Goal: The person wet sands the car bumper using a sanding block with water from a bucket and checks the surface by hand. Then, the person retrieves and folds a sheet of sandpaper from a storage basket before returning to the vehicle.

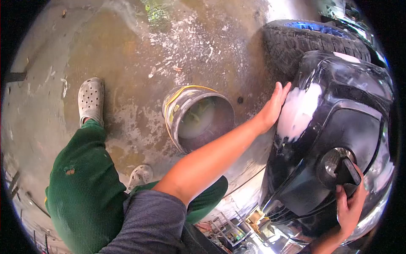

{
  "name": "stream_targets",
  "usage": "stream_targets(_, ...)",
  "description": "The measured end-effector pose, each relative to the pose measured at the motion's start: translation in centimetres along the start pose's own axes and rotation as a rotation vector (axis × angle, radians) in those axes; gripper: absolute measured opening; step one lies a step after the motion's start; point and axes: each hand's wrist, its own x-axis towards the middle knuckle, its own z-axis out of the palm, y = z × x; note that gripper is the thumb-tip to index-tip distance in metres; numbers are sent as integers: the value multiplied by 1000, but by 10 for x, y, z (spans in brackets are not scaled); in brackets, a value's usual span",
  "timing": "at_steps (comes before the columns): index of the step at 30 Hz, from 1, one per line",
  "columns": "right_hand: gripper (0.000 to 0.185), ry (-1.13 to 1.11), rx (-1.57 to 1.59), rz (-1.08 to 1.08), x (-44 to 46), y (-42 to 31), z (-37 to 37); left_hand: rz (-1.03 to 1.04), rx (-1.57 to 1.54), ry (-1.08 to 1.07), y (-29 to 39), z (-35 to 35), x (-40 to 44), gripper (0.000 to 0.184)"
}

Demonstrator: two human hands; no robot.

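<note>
My left hand [275, 106] lies with its fingers stretched out along the edge of a pinkish-white filler patch [299, 111] on a black car bumper [302, 173]. It holds nothing. At the lower right, my right hand [353, 205] grips a black block [349, 172] between thumb and fingers. The block is beside a round, shiny recess [332, 164] in the bumper. The underside of the block, and whether it touches the bumper, cannot be made out.
A bucket [173, 112] of cloudy water with a yellow handle stands on the wet, stained concrete floor [127, 51]. A knobby tyre [292, 42] with a blue rim is beyond the bumper. A pale clog [91, 99] is at left; a wire rack [228, 228] with clutter sits below.
</note>
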Motion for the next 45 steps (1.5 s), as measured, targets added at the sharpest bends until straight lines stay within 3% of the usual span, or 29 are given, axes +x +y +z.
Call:
stream_targets(5,52,2,-76,-66,0,-4,1,103,186,12,-10,3,-19,81)
stream_targets(11,55,11,-114,-37,0,-9,3,131,639,-44,6,-1,-53,71)
stream_targets(17,55,20,-74,-136,2,-16,7,137,604,63,-3,12,-59,66)
stream_targets(20,51,-5,-82,-211,5,-22,5,132,767,182,7,26,-27,67)
stream_targets(24,48,-13,-98,-250,6,-24,3,297,1290,-32,40,30,43,71)
stream_targets(27,50,-49,-78,-275,6,-20,-1,371,1585,-172,62,46,42,68)
stream_targets(36,47,-61,-63,-311,8,-14,-3,427,1735,-293,52,49,-6,80)
stream_targets(45,48,-80,-58,-284,5,-14,-4,487,1818,-477,62,32,-27,74)
